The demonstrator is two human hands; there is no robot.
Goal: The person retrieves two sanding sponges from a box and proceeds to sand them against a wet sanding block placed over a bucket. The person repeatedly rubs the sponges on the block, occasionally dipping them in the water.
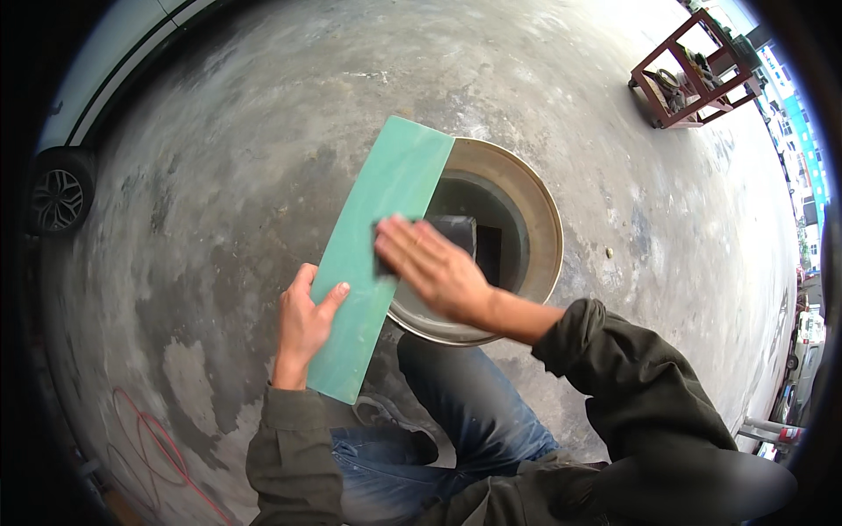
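A long, flat green board (pixel 386 188) is tilted across the left side of a round metal basin (pixel 545 202) with murky water in it. My left hand (pixel 304 320) grips the board's left edge near its lower end, thumb on top. My right hand (pixel 434 272), slightly blurred by motion, lies with extended fingers across the board's right edge. Beneath its palm and fingers is a black sheet, apparently sandpaper (pixel 454 232), pressed on the board; part of it sticks out over the basin. The sheet's underside is hidden.
My bent knees in jeans (pixel 478 394) are close below the basin on the stained concrete floor (pixel 246 202). A red shelf cart (pixel 688 79) with tools stands far right. A car wheel (pixel 61 193) is at far left, and a red hose (pixel 171 451) lies lower left.
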